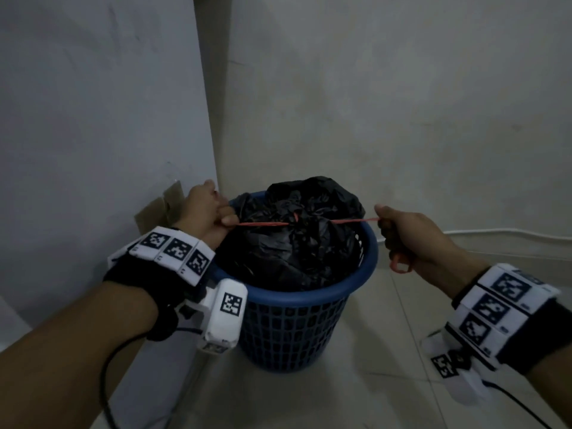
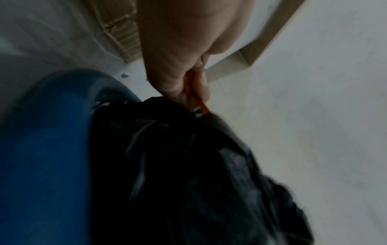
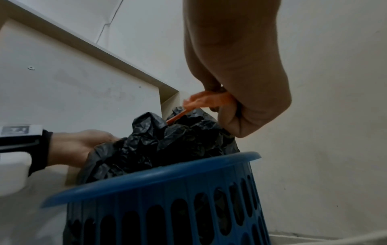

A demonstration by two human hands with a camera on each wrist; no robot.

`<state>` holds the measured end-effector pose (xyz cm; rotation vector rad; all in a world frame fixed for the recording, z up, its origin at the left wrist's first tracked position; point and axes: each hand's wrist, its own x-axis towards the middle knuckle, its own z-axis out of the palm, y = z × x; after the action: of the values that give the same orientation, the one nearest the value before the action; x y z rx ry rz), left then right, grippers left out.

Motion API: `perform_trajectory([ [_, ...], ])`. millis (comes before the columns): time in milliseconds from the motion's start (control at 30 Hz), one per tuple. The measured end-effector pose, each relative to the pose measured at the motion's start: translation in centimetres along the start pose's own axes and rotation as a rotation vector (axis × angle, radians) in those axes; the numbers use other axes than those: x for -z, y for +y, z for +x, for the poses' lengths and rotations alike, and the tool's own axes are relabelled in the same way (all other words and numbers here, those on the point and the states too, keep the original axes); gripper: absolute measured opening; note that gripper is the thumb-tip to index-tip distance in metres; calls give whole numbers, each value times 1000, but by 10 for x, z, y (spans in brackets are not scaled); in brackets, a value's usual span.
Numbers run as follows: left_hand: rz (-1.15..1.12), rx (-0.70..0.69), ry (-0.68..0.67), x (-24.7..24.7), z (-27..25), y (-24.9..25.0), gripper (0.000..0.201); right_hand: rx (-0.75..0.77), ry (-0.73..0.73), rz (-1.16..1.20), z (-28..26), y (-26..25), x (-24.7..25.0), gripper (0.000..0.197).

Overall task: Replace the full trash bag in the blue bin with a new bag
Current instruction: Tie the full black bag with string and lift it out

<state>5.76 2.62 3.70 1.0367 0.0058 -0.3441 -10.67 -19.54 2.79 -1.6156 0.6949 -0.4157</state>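
Observation:
A blue slotted bin (image 1: 309, 323) stands on the floor in a wall corner. A full black trash bag (image 1: 309, 239) bulges out of its top, gathered at a knot of red drawstring (image 1: 263, 224). My left hand (image 1: 213, 212) grips the left end of the drawstring at the bin's left rim. To the bin's right, my right hand (image 1: 399, 233) grips the other end (image 1: 356, 220), with a red loop (image 1: 399, 263) hanging below the fist. The string is taut between both hands. In the wrist views the orange-red string (image 2: 196, 99) (image 3: 209, 101) runs through each fist to the bag (image 2: 188, 174) (image 3: 159, 145).
A white cabinet side (image 1: 93, 134) stands close on the left with a cardboard piece (image 1: 161, 209) behind my left hand. A white cable (image 1: 495, 232) runs along the wall base at right. Pale floor tiles (image 1: 371, 382) lie in front of the bin.

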Motion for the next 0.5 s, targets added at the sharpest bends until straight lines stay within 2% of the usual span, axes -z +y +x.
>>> perform_trajectory([
  [100, -108, 28, -170, -7, -6, 15, 35, -21, -139, 299, -3, -8, -3, 42],
  [167, -82, 21, -283, -14, -12, 18, 32, 11, -242, 381, -8, -16, -6, 40],
  [267, 9, 10, -387, -26, -19, 13, 40, 106, -314, 383, -17, -28, -11, 37],
  [367, 176, 22, -460, -40, -25, 0, 36, 161, -383, 354, -25, -36, -12, 36],
  [500, 541, -117, -443, -56, -36, -13, 24, 222, -384, 239, -33, -39, -15, 26],
])
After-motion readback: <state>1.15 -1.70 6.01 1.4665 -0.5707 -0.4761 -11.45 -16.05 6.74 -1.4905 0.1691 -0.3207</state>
